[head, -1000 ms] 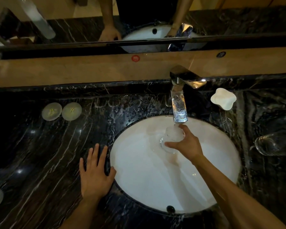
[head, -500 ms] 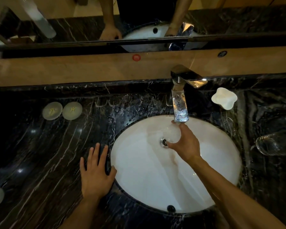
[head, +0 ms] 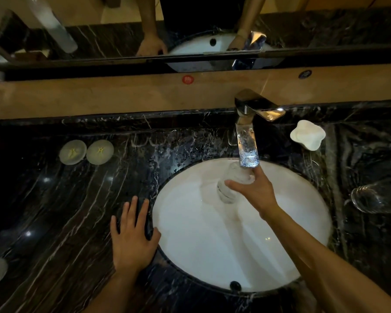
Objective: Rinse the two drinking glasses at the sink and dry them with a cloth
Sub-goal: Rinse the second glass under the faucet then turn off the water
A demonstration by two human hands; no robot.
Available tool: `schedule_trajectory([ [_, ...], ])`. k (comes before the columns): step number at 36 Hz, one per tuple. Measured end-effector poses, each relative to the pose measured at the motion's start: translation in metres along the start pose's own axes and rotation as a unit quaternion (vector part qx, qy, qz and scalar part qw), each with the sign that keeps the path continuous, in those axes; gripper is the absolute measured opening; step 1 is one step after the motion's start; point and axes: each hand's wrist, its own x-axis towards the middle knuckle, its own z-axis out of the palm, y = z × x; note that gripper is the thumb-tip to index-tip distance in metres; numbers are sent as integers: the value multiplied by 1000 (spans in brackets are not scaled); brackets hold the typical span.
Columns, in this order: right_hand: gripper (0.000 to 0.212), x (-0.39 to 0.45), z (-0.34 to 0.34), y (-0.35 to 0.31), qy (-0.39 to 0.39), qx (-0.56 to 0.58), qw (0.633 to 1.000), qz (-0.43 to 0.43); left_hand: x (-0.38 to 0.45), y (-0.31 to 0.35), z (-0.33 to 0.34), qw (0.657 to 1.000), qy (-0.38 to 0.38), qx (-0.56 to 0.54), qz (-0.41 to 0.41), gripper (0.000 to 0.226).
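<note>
Clear drinking glass [head: 229, 188] sits tilted right under the chrome tap spout [head: 247, 145], over the white oval sink basin [head: 212, 245], with the right hand [head: 255, 190] wrapped around it, thumb and fingers clamped on its sides. Left hand [head: 132, 240] lies flat on the black veined marble counter [head: 66, 211], fingers spread, thumb at the basin rim. Second clear glass [head: 375, 197] lies on its side on the counter, well off to the right.
</note>
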Motion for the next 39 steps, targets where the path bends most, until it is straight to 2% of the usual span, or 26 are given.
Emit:
schedule_trajectory([
  [3, 76, -3, -1, -4, 14, -100, 994, -46, -1, 0, 0, 1000, 1, -3, -1, 81],
  [7, 78, -3, -1, -3, 23, -147, 986, -70, -1, 0, 1, 1000, 4, -7, 3, 81],
  [9, 77, -1, -2, -4, 19, -110, 993, -49, 0, 0, 0, 1000, 3, -5, 1, 81],
  [11, 72, 2, -5, -6, 2, -11, 1000, 0, 0, 0, 0, 1000, 1, -4, -2, 80],
  [13, 65, 4, -9, -5, -32, 105, 992, 57, 0, 0, 1, 1000, 1, -4, -3, 80],
  [16, 63, 3, -9, -2, -102, 201, 964, 142, 1, 0, 1, 1000, -1, -2, -3, 81],
  [20, 64, -2, -1, 1, -160, 257, 919, 252, 1, 0, 2, 1000, 2, -5, -2, 81],
  [24, 53, -6, 7, 3, -169, 329, 873, 318, 1, -1, 2, 1000, 1, -3, 0, 81],
  [27, 59, -9, 10, 7, -187, 381, 830, 363, 1, -1, 2, 1000, 0, -6, -2, 81],
  [30, 55, -13, 9, 10, -198, 442, 775, 407, 0, -1, 1, 1000, -4, -2, -3, 80],
  [32, 51, -17, 7, 8, -202, 463, 758, 413, 0, -1, 1, 1000, -7, 3, -4, 80],
  [34, 48, -18, 5, 9, -200, 463, 759, 411, 0, 0, 1, 1000, -8, 2, -5, 81],
  [36, 47, -19, 4, 10, -197, 446, 776, 401, 0, 0, 0, 1000, -7, 2, -6, 81],
  [38, 46, -22, -1, 9, -195, 398, 817, 368, 0, 2, -1, 1000, -4, 4, -6, 81],
  [39, 47, -24, -4, 8, -179, 348, 855, 341, 0, 3, -1, 1000, -4, 6, -5, 81],
])
